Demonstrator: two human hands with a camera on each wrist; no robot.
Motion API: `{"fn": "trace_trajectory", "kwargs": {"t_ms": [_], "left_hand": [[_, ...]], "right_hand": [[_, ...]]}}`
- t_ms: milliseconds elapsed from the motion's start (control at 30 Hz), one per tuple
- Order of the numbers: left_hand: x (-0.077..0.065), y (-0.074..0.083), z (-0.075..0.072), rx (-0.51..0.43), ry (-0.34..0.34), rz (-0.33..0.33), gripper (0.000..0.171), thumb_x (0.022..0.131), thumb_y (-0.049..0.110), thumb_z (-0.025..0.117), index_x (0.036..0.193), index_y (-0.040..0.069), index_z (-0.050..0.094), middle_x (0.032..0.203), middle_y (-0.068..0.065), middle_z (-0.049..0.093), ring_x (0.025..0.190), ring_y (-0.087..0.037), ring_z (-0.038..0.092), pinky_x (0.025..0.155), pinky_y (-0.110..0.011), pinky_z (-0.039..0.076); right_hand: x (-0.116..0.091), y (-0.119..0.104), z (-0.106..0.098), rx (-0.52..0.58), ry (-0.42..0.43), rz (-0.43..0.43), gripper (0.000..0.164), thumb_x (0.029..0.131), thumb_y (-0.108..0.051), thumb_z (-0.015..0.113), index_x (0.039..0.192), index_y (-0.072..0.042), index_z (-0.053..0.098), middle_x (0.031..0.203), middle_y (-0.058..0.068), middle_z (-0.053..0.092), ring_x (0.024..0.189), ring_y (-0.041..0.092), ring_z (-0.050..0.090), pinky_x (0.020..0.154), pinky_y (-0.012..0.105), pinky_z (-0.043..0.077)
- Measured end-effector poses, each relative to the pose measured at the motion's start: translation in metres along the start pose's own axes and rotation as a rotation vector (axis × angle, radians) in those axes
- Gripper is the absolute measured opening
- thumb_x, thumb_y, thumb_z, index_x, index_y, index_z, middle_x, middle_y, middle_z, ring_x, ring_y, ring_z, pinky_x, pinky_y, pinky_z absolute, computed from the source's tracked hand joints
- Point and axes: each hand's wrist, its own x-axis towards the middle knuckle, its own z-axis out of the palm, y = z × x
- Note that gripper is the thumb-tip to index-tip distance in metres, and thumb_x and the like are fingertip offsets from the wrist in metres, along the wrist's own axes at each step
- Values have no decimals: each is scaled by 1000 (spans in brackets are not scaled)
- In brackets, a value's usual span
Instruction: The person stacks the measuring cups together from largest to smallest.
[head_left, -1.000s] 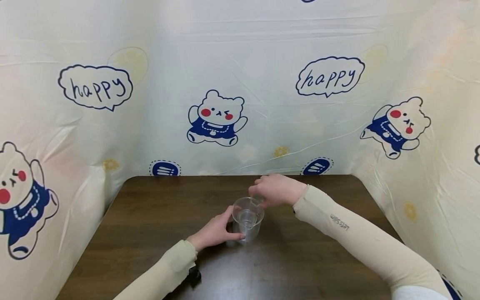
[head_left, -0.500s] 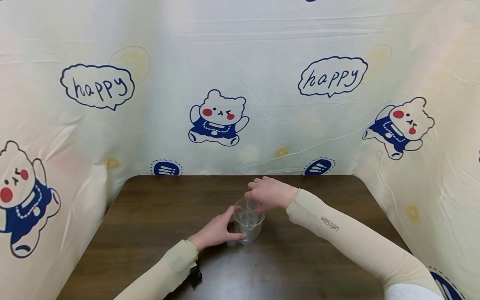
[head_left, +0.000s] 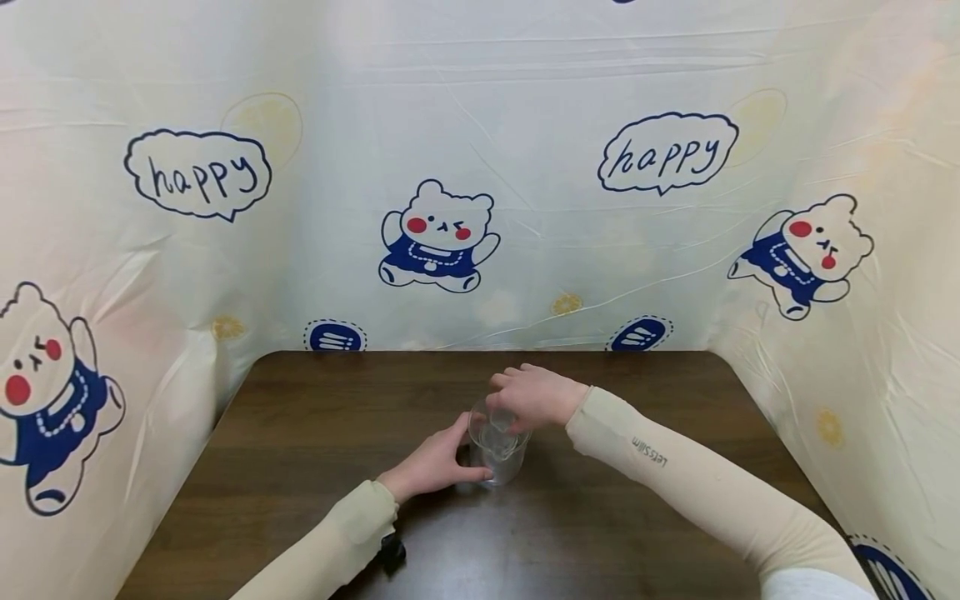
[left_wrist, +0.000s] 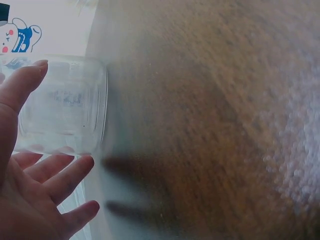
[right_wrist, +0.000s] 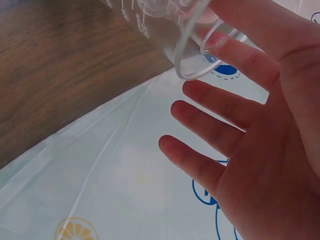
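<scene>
A clear glass beaker (head_left: pixel 507 472) with white graduations stands upright on the table. Around its left side curve the thumb and fingers of my left hand (head_left: pixel 431 462), gripping it; the left wrist view shows thumb and fingertips on opposite sides of the beaker (left_wrist: pixel 70 107). My right hand (head_left: pixel 536 397) is over the beaker's mouth. Between thumb and index finger it pinches a smaller clear glass vessel (right_wrist: pixel 206 46), whose rim lies inside the beaker's rim in the right wrist view. The other right fingers are spread outside the beaker. More clear glass shows deeper inside, its outline blurred.
The dark brown wooden table (head_left: pixel 315 433) reaches back to a pale curtain (head_left: pixel 540 167) printed with bears, which also hangs at both sides. A small black object (head_left: pixel 392 553) sits by the left wrist.
My right hand has come left and slightly down over the beaker, bringing the smaller glass vessel into its mouth. The left hand and the beaker have stayed in place.
</scene>
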Motion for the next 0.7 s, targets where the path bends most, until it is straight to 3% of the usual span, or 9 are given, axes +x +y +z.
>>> {"fn": "trace_trajectory", "kwargs": {"t_ms": [700], "left_hand": [[0,-3,1,9,1,-1,81,88,51,82,149,20,38,144,-3,61,133,-20,59,107,-46,48]], "right_hand": [[7,-6,20,-68,25,-16,46,86,-40,87,129,-28,73,123,0,66,112,18,62,95,40,53]]}}
